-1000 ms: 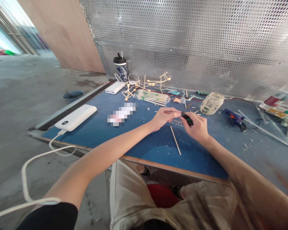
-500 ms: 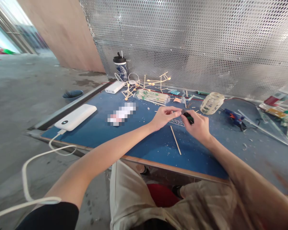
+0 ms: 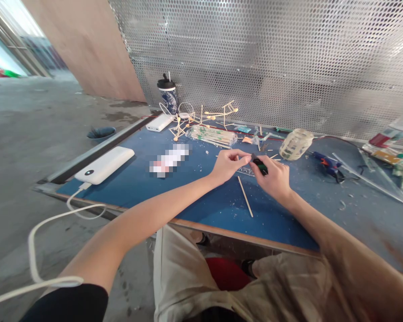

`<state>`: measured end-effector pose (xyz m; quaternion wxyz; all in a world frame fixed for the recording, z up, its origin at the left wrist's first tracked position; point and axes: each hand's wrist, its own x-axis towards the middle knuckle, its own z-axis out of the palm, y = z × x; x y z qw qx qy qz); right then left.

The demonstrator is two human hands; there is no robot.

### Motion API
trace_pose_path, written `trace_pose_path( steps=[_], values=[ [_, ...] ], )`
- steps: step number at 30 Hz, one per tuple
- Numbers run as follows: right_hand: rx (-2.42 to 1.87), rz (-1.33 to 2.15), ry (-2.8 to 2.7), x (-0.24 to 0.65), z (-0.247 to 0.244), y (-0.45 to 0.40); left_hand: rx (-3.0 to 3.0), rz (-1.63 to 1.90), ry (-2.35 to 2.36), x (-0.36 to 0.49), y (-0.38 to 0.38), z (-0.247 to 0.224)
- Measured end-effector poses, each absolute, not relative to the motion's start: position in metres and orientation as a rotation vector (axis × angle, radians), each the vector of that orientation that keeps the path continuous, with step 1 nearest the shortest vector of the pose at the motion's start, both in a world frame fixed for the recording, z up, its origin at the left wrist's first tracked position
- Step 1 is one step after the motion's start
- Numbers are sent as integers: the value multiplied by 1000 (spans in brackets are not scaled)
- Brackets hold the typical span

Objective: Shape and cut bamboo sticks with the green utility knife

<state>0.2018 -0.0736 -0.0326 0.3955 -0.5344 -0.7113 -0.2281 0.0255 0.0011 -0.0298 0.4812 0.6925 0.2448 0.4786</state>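
Over the blue table, my right hand [image 3: 273,176] is closed around a utility knife [image 3: 261,166] with a black and green handle, its grey blade end pointing toward my left hand. My left hand [image 3: 226,167] pinches thumb and fingers together right by the blade. Whatever sits in that pinch is too small or hidden to name. A thin light stick end [image 3: 217,156] shows just left of the left hand; I cannot tell if it is held. Beneath the hands lies a clear template ruler [image 3: 246,171], partly covered. One loose wooden stick [image 3: 245,197] rests on the table nearer to me.
Stick models [image 3: 178,129] and a bag of sticks [image 3: 211,135] lie behind the hands. To the right are a round stick-built frame [image 3: 296,144], a blue glue gun [image 3: 327,165] and a clear set square [image 3: 372,179]. A white power bank [image 3: 105,165] and a lidded cup [image 3: 168,96] stand left.
The knife and right hand have shifted very slightly left, staying against the left hand's fingertips. The whole view has moved a little; other things lie as before.
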Motion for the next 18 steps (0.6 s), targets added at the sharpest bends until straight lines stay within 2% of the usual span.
trace_pose_path(
  steps=[18],
  values=[
    [-1364, -577, -1799, 205, -33, -72, 1652, 1075, 535, 27, 5, -31]
  ],
)
